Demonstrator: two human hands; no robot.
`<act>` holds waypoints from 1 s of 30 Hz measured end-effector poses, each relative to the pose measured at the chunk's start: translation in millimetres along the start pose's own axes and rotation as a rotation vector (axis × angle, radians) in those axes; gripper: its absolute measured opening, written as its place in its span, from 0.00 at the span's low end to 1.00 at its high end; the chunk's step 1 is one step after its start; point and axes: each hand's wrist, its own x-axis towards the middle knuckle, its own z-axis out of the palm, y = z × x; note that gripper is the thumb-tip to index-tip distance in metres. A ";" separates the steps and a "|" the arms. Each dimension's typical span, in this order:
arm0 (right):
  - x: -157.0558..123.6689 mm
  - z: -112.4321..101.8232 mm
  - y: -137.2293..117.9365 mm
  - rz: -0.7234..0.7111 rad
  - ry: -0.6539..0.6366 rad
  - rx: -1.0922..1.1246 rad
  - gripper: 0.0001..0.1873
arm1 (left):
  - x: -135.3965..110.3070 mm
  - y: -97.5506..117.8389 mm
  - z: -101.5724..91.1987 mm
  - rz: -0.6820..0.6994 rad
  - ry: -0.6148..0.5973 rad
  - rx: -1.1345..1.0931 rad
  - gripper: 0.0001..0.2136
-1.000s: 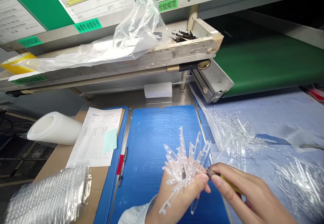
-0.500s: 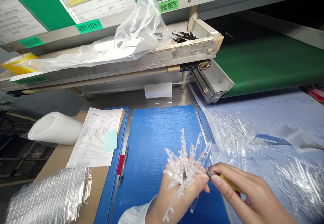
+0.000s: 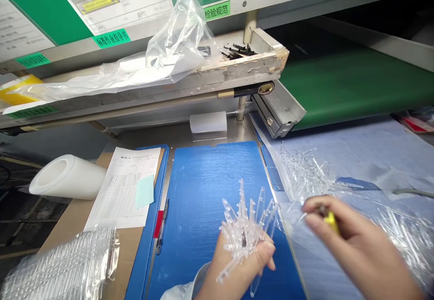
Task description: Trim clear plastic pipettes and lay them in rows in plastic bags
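My left hand (image 3: 242,257) is closed around a bunch of clear plastic parts (image 3: 246,227), slim toothed strips that fan out above the fist over the blue board (image 3: 203,178). A few of their ends poke out below the thumb. Off to the right, my right hand (image 3: 352,241) is closed on small yellow-handled nippers (image 3: 331,221); their metal joint shows between the fingers, while the rest is hidden and blurred. Thumb and forefinger also seem to pinch a thin clear bit. Beyond the right fingertips lies a loose heap of clear plastic pieces (image 3: 305,169).
More clear pieces (image 3: 407,236) lie at the right. Bagged clear strips (image 3: 64,264), a white roll (image 3: 68,176), a paper sheet (image 3: 124,187) and a pen (image 3: 162,225) are on the left. A wooden shelf tray (image 3: 237,72) and green conveyor belt (image 3: 356,83) stand behind.
My right hand has moved away from the left hand, right and slightly up toward the clear heap, with the nippers in it. The left hand keeps its bunch. The view has shifted slightly.
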 end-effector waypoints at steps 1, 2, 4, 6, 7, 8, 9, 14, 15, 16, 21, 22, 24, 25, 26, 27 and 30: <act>-1.0 7.7 -8.2 0.001 -0.134 0.079 0.11 | 2.2 -1.3 0.5 -0.002 -0.029 -0.016 0.14; -2.1 16.3 -15.7 0.011 -0.231 0.167 0.14 | 4.7 -2.4 1.3 -0.006 -0.074 -0.039 0.15; -3.1 31.1 -23.9 0.037 -0.256 0.269 0.18 | 10.7 -5.0 2.9 -0.019 -0.170 -0.099 0.18; 0.0 35.6 -17.9 0.035 -0.172 0.218 0.20 | 17.2 -9.5 3.7 -0.053 -0.222 -0.167 0.18; 3.5 32.4 -9.3 0.028 -0.142 0.145 0.21 | 20.5 -12.5 3.5 -0.073 -0.224 -0.207 0.17; 8.2 25.8 2.5 0.042 -0.116 0.047 0.22 | 23.7 -16.1 2.7 -0.097 -0.214 -0.251 0.15; 13.7 16.5 16.7 0.078 -0.089 -0.074 0.22 | 26.8 -20.1 1.6 -0.122 -0.195 -0.298 0.14; 43.9 -28.7 86.6 0.511 0.058 -0.788 0.22 | 41.9 -40.8 -1.5 -0.215 -0.142 -0.462 0.12; 48.8 -30.5 94.7 0.536 0.028 -0.820 0.22 | 44.5 -43.9 -0.4 -0.212 -0.156 -0.476 0.12; 53.0 -29.8 100.3 0.541 -0.001 -0.819 0.22 | 46.9 -46.4 1.2 -0.201 -0.172 -0.494 0.12; 64.7 -27.8 109.1 0.581 0.011 -0.800 0.17 | 52.9 -50.2 6.8 -0.123 -0.234 -0.556 0.19; 66.1 -33.3 109.9 0.601 0.034 -0.800 0.18 | 53.0 -50.2 6.4 -0.113 -0.237 -0.553 0.19; 68.7 -49.8 111.6 0.636 0.078 -0.794 0.20 | 53.2 -50.4 5.0 -0.120 -0.227 -0.545 0.19; 70.1 -59.0 111.8 0.650 0.101 -0.790 0.21 | 53.4 -50.6 4.7 -0.140 -0.213 -0.542 0.18; 71.2 -67.8 111.1 0.665 0.126 -0.787 0.22 | 53.9 -50.8 5.0 -0.167 -0.195 -0.543 0.16; 71.9 -75.1 109.3 0.680 0.156 -0.786 0.23 | 54.5 -51.0 6.3 -0.194 -0.176 -0.547 0.14; 67.3 -82.2 96.0 0.696 0.246 -0.776 0.25 | 56.7 -48.9 15.4 -0.220 -0.132 -0.563 0.12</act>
